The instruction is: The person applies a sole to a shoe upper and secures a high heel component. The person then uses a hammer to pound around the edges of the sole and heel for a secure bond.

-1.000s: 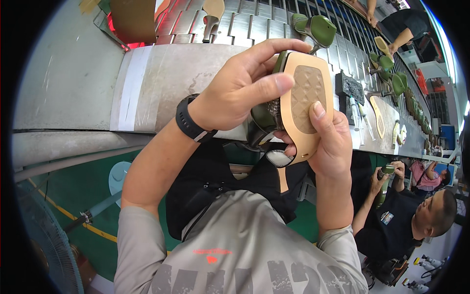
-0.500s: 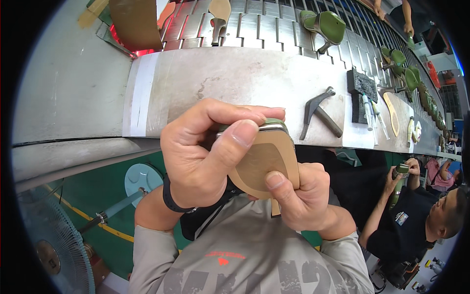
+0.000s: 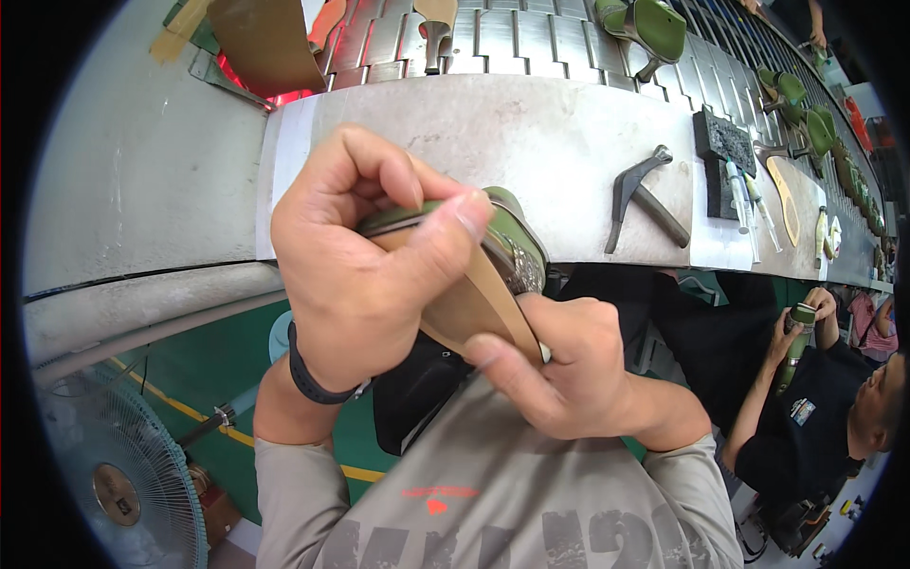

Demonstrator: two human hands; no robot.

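Both hands hold a green shoe [image 3: 513,226] just off the near edge of the bench, its tan sole [image 3: 462,311] facing me. My left hand [image 3: 355,237] grips one end, thumb over the sole and fingers curled round the green edge. Lower on the right, my right hand [image 3: 578,365] is closed on the other part, its thumb pressed on the sole's edge. A crinkled, shiny patch shows on the shoe's side between the hands. The heel is hidden. Whether the sole is fixed all along the shoe I cannot tell.
A hammer [image 3: 629,182] lies on the bench [image 3: 427,119], right of a black block [image 3: 725,137] with slim white tubes and a loose tan sole [image 3: 783,194]. Green shoes [image 3: 654,30] stand on the slatted conveyor [image 3: 531,43]. A fan [image 3: 118,493] stands left; a co-worker [image 3: 806,417] sits right.
The shoe has turned in my hands, so more of its green upper and side shows. My left hand has moved up and left. The view has shifted a little.
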